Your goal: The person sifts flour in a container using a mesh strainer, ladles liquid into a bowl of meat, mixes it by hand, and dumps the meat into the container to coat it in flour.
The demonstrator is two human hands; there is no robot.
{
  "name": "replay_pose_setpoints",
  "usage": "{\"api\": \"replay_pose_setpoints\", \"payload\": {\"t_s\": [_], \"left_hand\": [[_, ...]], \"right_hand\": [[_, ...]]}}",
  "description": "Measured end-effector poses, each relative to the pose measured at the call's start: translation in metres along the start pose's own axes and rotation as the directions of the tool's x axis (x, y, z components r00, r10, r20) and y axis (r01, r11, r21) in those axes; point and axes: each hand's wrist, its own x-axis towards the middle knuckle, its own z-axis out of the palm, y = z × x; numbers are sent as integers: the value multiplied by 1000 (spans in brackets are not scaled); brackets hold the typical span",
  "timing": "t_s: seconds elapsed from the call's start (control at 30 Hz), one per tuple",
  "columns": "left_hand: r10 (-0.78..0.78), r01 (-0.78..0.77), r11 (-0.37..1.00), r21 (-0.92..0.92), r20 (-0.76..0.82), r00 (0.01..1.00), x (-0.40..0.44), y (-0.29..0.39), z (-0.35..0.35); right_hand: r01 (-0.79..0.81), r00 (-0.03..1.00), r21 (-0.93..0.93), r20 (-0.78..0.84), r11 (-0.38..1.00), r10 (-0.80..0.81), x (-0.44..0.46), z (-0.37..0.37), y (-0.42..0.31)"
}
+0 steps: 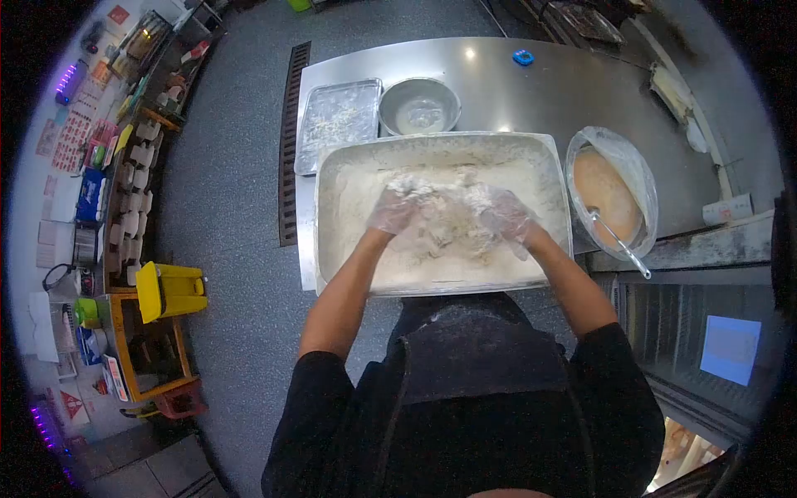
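My left hand (pixel 393 212) and my right hand (pixel 509 219), both in clear plastic gloves, are inside a large rectangular metal tub (pixel 320 199). White flour (pixel 365 264) covers the tub's bottom. Between the hands lie clumpy, flour-coated pieces (pixel 440 232), too blurred to name. Flour and motion smear the fingers of both hands, so their grip does not show. Behind the tub stand a round metal bowl (pixel 384 114) with cloudy liquid and a metal tray (pixel 311 124) dusted with flour bits.
Right of the tub, a plastic-lined container (pixel 649 195) holds an orange-brown mixture (pixel 606 187), with a metal-handled utensil (pixel 623 245) resting in it. A small blue device (pixel 522 57) lies on the steel table (pixel 490 91). Left across the floor stands a yellow bin (pixel 170 290) beside loaded shelves.
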Motion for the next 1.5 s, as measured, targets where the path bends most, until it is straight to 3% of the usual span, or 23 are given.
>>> {"api": "replay_pose_setpoints", "payload": {"t_s": [0.1, 0.17, 0.27, 0.33, 0.5, 0.57, 0.63, 0.67, 0.73, 0.8, 0.83, 0.9, 0.93, 0.97, 1.0, 1.27, 1.3, 1.33, 1.37, 1.4, 1.43, 1.47, 1.5], "left_hand": [[-211, 251, 883, -396, 142, 967, -5, -18, 1], [-78, 114, 965, -235, 160, 984, -3, -10, -3], [-185, 308, 695, -649, 253, 950, 8, 12, -4], [-230, 301, 750, -589, 194, 954, 12, 22, -7], [-366, 420, 870, -260, 230, 902, -1, -25, -11], [288, -294, 921, 257, 62, 956, -11, -33, -13], [37, -44, 990, 133, 56, 998, -7, -11, -20], [-215, 215, 977, 12, 81, 973, -4, 2, -20], [-270, 281, 960, -8, 255, 929, -6, -4, 10], [-329, 608, 726, -320, 615, 717, -5, 22, 13], [-234, 799, 350, -489, 780, 580, -6, 52, 0], [-232, 818, -16, -575, 798, 556, -17, 79, 10], [-233, 818, -16, -575, 798, 556, -18, 85, 13], [-256, 623, 653, -430, 650, 716, -18, 90, 15], [-124, 153, 988, -12, 526, 841, -18, 92, 15], [-69, 150, 985, -81, 616, 785, -18, 91, -4], [-78, 231, 950, -210, 556, 828, -17, 78, -5], [-87, 287, 894, -346, 493, 866, -17, 64, -7], [-175, 431, 637, -639, 424, 888, -11, 64, -17], [-261, 419, 286, -862, 350, 900, -5, 65, -28], [-402, 281, -412, -867, 449, 798, 6, 86, -55], [-400, 280, -412, -867, 449, 799, 9, 81, -59], [-332, 116, -597, -794, 376, 865, 13, 74, -64]], "right_hand": [[-156, 986, 508, 37, 847, 160, 0, -5, -2], [-152, 981, 637, 6, 756, 192, 4, -4, -14], [111, 971, 316, -238, 942, -35, 24, 9, -33], [-80, 994, -13, 75, 997, 81, 34, 36, -19], [-216, 956, -136, 172, 967, 237, 35, 35, -17], [-302, 904, -150, 267, 941, 333, 33, 5, -44], [-150, 987, 630, 44, 762, 157, 29, -2, -43], [-150, 987, 627, 43, 765, 158, 32, -8, -52], [-282, 866, 953, 201, 114, 457, 39, -17, -75], [-136, 836, 991, 116, -3, 537, 42, -7, -74], [-42, 844, 997, 3, 61, 537, 42, 3, -68], [119, 848, 966, -219, 230, 483, 42, 27, -53], [171, 837, 940, -297, 296, 459, 42, 37, -47], [196, 830, 920, -340, 338, 443, 41, 47, -41], [220, 820, 899, -381, 379, 427, 41, 55, -33], [-97, 839, 713, -317, 695, 442, 28, 85, 30], [-4, 745, 931, -241, 366, 622, 36, 61, 4], [148, 654, 989, -93, -7, 751, 42, 41, -16], [154, 649, 988, -95, -7, 755, 40, 31, -29], [-3, 667, 990, -101, 138, 738, 34, 25, -42], [-158, 688, 946, -100, 283, 719, 29, 23, -50], [-157, 687, 946, -103, 285, 719, 27, 35, -45], [-83, 857, 567, -379, 820, 349, 25, 55, -33]]}}
